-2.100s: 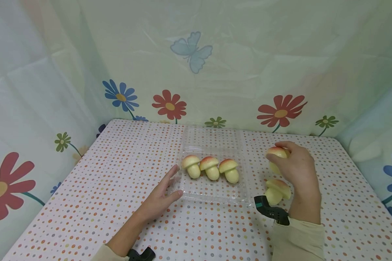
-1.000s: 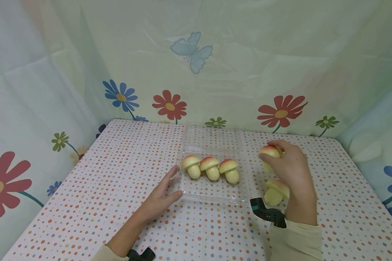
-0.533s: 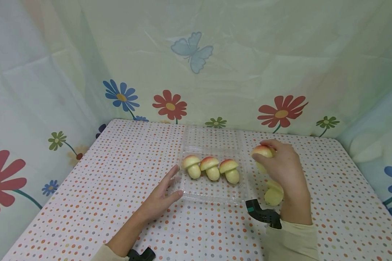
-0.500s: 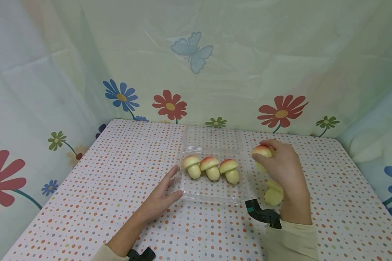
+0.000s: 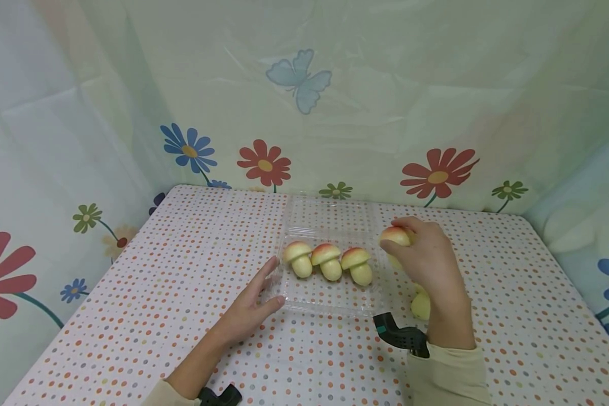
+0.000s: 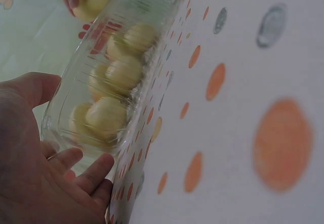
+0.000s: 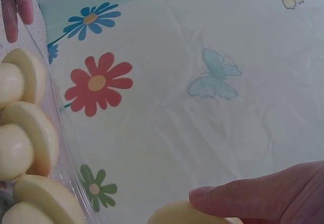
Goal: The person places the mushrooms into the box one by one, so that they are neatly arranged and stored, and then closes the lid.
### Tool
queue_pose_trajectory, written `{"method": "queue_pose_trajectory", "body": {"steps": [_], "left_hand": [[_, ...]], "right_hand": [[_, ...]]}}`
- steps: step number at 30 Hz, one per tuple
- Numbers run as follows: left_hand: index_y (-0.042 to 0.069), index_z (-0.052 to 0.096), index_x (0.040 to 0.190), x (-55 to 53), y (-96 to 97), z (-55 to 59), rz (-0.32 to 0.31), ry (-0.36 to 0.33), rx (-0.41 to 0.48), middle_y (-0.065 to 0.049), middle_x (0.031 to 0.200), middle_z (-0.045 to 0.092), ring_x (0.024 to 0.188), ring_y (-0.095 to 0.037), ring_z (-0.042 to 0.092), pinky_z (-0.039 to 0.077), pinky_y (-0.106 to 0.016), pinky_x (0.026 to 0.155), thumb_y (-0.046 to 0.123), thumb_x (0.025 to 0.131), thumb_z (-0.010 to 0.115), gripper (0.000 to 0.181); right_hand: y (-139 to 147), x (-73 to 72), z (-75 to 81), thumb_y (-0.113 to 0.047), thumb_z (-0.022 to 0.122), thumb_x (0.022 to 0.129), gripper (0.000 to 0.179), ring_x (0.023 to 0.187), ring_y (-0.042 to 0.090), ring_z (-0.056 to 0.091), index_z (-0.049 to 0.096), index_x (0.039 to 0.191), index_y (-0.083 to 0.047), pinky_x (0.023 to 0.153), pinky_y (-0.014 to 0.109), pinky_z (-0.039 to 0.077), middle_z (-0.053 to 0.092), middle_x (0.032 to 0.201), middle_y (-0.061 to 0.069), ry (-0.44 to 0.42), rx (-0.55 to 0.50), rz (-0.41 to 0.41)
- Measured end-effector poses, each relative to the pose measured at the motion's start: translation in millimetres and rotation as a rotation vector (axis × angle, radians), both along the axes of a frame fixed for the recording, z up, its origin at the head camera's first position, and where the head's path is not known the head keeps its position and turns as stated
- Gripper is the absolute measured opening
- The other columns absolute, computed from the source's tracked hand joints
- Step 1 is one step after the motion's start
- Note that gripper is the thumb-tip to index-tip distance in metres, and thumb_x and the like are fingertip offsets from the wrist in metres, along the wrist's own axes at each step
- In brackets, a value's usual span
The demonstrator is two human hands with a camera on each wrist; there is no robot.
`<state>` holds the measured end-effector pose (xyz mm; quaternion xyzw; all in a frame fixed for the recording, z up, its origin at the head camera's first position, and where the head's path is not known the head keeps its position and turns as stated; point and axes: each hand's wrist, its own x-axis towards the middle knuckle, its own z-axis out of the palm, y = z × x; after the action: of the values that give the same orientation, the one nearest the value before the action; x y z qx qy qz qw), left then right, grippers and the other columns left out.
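Note:
My right hand (image 5: 426, 256) pinches a toy mushroom (image 5: 397, 237) by its red-and-yellow cap, held close to the right side of a clear plastic clamshell box (image 5: 330, 301). In the right wrist view the thumb (image 7: 238, 198) lies on the pale cap. Three like mushrooms stand in a row inside the box: left (image 5: 300, 260), middle (image 5: 327, 262) and right (image 5: 357, 266). My left hand (image 5: 246, 310) has its fingers extended at the box's left side; in the left wrist view its fingertips (image 6: 104, 166) are right at the clear wall.
Another mushroom (image 5: 420, 304) lies on the dotted tablecloth (image 5: 294, 361), partly hidden by my right wrist. The box's clear lid (image 5: 330, 211) is folded back, away from me. A flowered curtain (image 5: 365, 113) rises behind the table. Each wrist wears a black camera mount (image 5: 401, 335).
My right hand has moved left with the mushroom, toward the box. The mushroom left on the cloth is now more covered by my wrist. My left hand and the box have stayed still.

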<state>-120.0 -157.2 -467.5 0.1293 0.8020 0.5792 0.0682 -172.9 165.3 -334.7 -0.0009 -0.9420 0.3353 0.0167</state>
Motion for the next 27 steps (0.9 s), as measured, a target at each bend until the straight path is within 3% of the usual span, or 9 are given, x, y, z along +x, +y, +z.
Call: {"method": "queue_pose_trajectory", "body": {"steps": [10, 17, 27], "left_hand": [[0.024, 0.01, 0.168, -1.9, 0.3, 0.1, 0.002, -0.003, -0.003, 0.0, 0.174, 0.016, 0.158, -0.034, 0.026, 0.019, -0.062, 0.126, 0.023, 0.103, 0.063, 0.084], [0.02, 0.009, 0.168, -2.4, 0.2, 0.0, -0.006, 0.006, 0.0, -0.001, 0.174, 0.016, 0.157, -0.034, 0.026, 0.02, -0.061, 0.126, 0.023, 0.103, 0.062, 0.084], [0.023, 0.01, 0.168, -1.4, 0.6, 0.8, -0.002, -0.006, 0.004, -0.001, 0.174, 0.017, 0.158, -0.034, 0.026, 0.02, -0.061, 0.126, 0.024, 0.103, 0.063, 0.084]], "right_hand": [[-8, 2.4, 2.1, -0.027, 0.07, 0.097, 0.051, 0.132, 0.05, 0.045, 0.058, 0.14, -0.001, 0.103, 0.068, 0.042, 0.054, 0.141, 0.029, 0.051, 0.013, 0.07], [-11, 2.4, 1.7, -0.027, 0.069, 0.097, 0.051, 0.126, 0.049, 0.048, 0.058, 0.14, -0.001, 0.098, 0.067, 0.045, 0.053, 0.137, 0.029, 0.045, 0.017, 0.084], [-19, 4.6, 2.5, -0.027, 0.07, 0.097, 0.051, 0.123, 0.047, 0.051, 0.059, 0.14, -0.002, 0.096, 0.064, 0.046, 0.054, 0.137, 0.029, 0.035, 0.017, 0.105]]}}
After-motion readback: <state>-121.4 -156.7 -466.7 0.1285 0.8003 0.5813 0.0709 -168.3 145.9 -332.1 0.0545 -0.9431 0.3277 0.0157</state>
